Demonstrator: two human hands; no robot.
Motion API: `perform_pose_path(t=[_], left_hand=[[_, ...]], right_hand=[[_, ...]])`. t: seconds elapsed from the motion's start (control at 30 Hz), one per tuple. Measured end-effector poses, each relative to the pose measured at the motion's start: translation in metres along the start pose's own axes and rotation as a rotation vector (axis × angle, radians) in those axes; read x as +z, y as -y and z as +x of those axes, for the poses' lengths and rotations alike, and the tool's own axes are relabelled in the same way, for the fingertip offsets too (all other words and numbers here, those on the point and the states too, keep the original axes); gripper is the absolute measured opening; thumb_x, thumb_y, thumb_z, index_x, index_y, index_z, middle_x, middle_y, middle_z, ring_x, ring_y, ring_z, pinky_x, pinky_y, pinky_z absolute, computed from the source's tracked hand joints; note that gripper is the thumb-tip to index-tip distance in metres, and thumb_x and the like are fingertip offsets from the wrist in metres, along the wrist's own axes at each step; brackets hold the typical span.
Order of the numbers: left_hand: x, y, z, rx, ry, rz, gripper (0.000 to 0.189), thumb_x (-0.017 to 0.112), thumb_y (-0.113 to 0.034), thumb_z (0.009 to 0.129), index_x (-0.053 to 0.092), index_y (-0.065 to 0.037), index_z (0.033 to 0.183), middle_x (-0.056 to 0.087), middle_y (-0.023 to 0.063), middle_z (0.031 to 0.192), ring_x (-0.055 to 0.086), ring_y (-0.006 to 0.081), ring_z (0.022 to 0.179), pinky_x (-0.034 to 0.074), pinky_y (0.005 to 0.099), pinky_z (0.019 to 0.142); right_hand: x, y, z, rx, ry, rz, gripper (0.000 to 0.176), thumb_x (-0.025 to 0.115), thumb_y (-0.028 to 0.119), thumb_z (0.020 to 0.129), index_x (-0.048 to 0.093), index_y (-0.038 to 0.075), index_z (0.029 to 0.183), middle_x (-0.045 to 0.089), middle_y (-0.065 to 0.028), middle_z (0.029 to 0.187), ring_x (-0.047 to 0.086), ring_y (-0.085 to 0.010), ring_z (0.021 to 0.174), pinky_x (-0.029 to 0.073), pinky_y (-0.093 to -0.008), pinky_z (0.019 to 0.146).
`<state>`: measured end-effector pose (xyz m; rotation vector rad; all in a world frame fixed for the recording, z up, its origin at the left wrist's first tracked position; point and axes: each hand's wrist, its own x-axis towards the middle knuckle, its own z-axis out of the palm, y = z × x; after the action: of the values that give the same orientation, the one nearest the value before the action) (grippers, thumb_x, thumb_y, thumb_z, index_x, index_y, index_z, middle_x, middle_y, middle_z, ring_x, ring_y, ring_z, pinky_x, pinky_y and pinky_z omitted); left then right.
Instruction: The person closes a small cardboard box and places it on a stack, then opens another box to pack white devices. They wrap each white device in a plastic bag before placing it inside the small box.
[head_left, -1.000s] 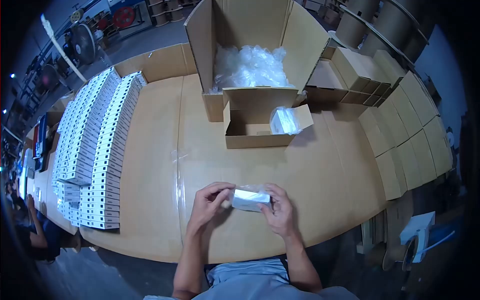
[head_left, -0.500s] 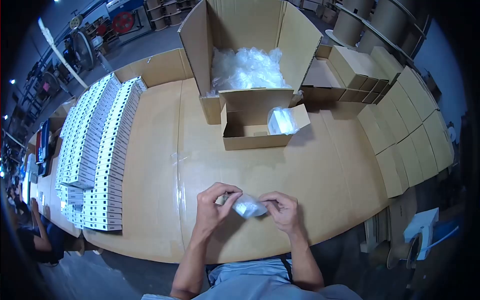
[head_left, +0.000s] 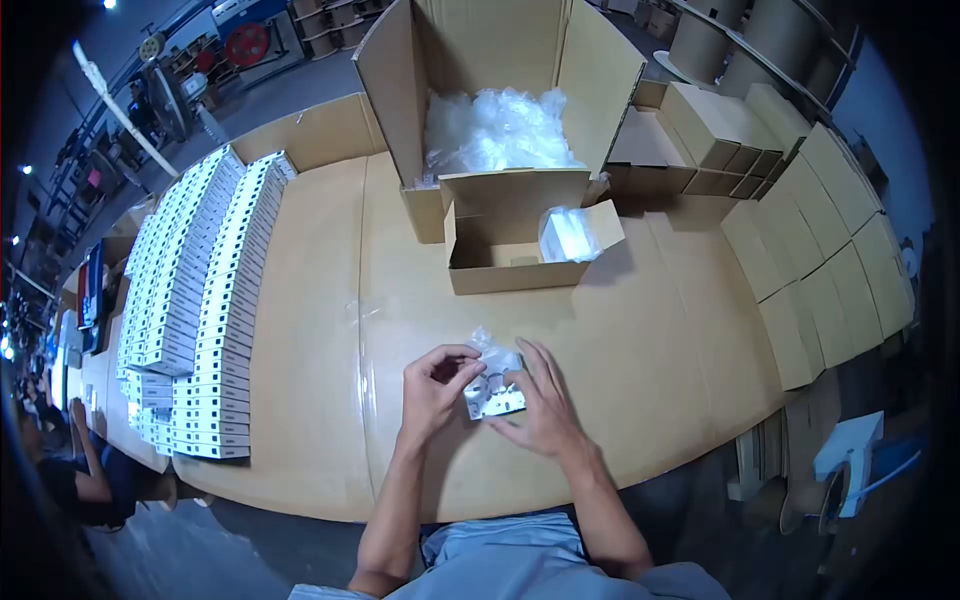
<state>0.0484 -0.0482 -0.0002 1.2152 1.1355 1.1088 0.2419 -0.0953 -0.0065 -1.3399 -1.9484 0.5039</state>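
Note:
A small white box with dark markings (head_left: 493, 405) lies in front of me, with a clear plastic bag (head_left: 485, 345) around it, its loose end pointing away from me. My left hand (head_left: 437, 390) pinches the bag with thumb and fingertips at the left side. On the right, my right hand (head_left: 545, 405) has its thumb at the box's near edge and its bent index finger over the top; the other fingers stretch forward. Beyond them stands an open cardboard carton (head_left: 515, 280), holding bagged white boxes (head_left: 570, 237) at its right end.
Behind the carton, a tall open cardboard box (head_left: 390, 90) holds a heap of clear plastic bags (head_left: 505, 130). Long stacks of white boxes (head_left: 205, 300) line the left side. Brown cartons (head_left: 825, 260) are piled on the right. At far left, another person's arm (head_left: 88, 455) shows.
The bagged box has turned, so its marked face now shows and the bag's loose end points away. My right hand has moved left and spread over it; my left hand keeps its pinch.

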Motion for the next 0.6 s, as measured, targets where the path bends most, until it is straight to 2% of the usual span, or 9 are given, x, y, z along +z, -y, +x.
perform_pose_path(t=[0.1,0.13,0.23,0.27,0.37,0.47,0.57,0.6], left_hand=[[-0.006,-0.009,-0.01,0.127,0.019,0.237,0.03,0.085,-0.003,0.078,0.073,0.003,0.105,0.073,0.0089,0.101,0.069,0.0157,0.095,0.054,0.0293,0.086],[-0.011,-0.009,-0.013,0.212,0.006,0.384,0.035,0.088,-0.007,0.073,0.074,0.0,0.104,0.073,0.0111,0.101,0.069,0.0205,0.095,0.053,0.0342,0.088],[-0.021,-0.004,-0.02,0.463,0.049,0.666,0.033,0.087,-0.009,0.074,0.074,-0.002,0.103,0.072,0.0121,0.098,0.069,0.0228,0.091,0.053,0.0373,0.087],[-0.023,0.006,-0.019,0.486,0.035,0.689,0.024,0.084,-0.009,0.08,0.073,-0.001,0.1,0.071,0.0137,0.096,0.068,0.0239,0.088,0.054,0.0362,0.085],[-0.013,0.005,-0.017,0.274,-0.072,0.538,0.019,0.08,-0.008,0.085,0.07,0.001,0.098,0.071,0.0153,0.094,0.07,0.0241,0.082,0.056,0.0342,0.077],[-0.015,0.013,-0.013,0.258,-0.051,0.522,0.017,0.077,-0.008,0.089,0.068,0.003,0.097,0.071,0.0158,0.088,0.07,0.0226,0.075,0.056,0.0326,0.069],[-0.013,0.004,-0.012,0.234,-0.04,0.486,0.02,0.079,-0.011,0.087,0.068,0.003,0.098,0.069,0.0192,0.09,0.069,0.0276,0.069,0.056,0.0365,0.063],[-0.013,0.005,-0.012,0.228,-0.045,0.49,0.02,0.079,-0.011,0.088,0.067,0.003,0.098,0.069,0.0195,0.089,0.069,0.0269,0.068,0.055,0.0365,0.062]], right_hand=[[-0.014,-0.005,0.015,-0.065,0.109,-0.02,0.049,0.089,0.026,0.069,0.062,0.008,0.106,0.038,-0.0213,0.153,0.033,-0.0448,0.144,0.03,-0.0533,0.118],[-0.022,0.003,0.017,-0.118,0.109,-0.115,0.052,0.089,0.026,0.07,0.064,0.011,0.113,0.037,-0.0185,0.152,0.034,-0.0421,0.142,0.032,-0.0517,0.116],[-0.026,0.001,0.008,-0.12,0.366,-0.228,0.058,0.088,0.026,0.071,0.064,0.014,0.122,0.036,-0.0166,0.149,0.035,-0.0388,0.138,0.033,-0.051,0.113],[-0.022,0.0,0.008,-0.147,0.317,-0.293,0.068,0.091,0.031,0.067,0.064,0.017,0.128,0.04,-0.0158,0.141,0.037,-0.0371,0.133,0.036,-0.0502,0.11],[-0.021,0.002,0.02,-0.04,0.322,-0.24,0.076,0.092,0.033,0.063,0.062,0.013,0.131,0.038,-0.0168,0.143,0.036,-0.0375,0.135,0.036,-0.0503,0.11],[-0.017,-0.001,0.028,-0.006,0.346,-0.272,0.082,0.092,0.033,0.061,0.06,0.008,0.132,0.038,-0.0185,0.143,0.036,-0.0388,0.136,0.036,-0.0497,0.11],[-0.015,-0.003,0.037,0.027,0.337,-0.256,0.086,0.092,0.032,0.06,0.057,0.006,0.134,0.037,-0.0209,0.144,0.036,-0.0405,0.136,0.036,-0.05,0.111],[-0.015,-0.007,0.04,0.027,0.363,-0.247,0.087,0.092,0.032,0.059,0.056,0.006,0.134,0.036,-0.0217,0.145,0.035,-0.0412,0.137,0.035,-0.0502,0.111]])
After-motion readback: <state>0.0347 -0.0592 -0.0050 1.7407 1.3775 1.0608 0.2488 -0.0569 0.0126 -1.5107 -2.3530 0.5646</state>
